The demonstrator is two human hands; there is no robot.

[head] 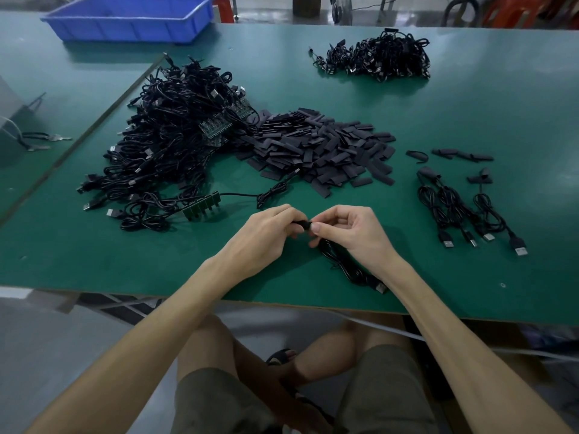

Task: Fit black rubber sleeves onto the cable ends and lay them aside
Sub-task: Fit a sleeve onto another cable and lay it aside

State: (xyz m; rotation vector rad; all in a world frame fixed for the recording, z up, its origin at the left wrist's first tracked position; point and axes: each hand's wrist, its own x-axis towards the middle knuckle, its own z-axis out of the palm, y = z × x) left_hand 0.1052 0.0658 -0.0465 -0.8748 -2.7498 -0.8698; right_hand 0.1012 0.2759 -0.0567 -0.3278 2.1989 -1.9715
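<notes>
Over the near middle of the green table (pixel 470 104), my left hand (pixel 266 233) and my right hand (pixel 347 230) meet. Between their fingertips is a black rubber sleeve (pixel 300 225). My left hand pinches it. My right hand pinches the end of a black cable (pixel 347 266), whose coil trails down to a USB plug (pixel 380 288) near the table edge. How far the cable end sits inside the sleeve is hidden by my fingers. A heap of loose black sleeves (pixel 316 148) lies behind my hands.
A big tangle of black cables with small green circuit boards (pixel 166 145) lies to the left. Several sleeved cables (pixel 463 211) lie at the right. Another cable pile (pixel 379 56) sits far back. A blue plastic tray (pixel 131 20) stands at the back left.
</notes>
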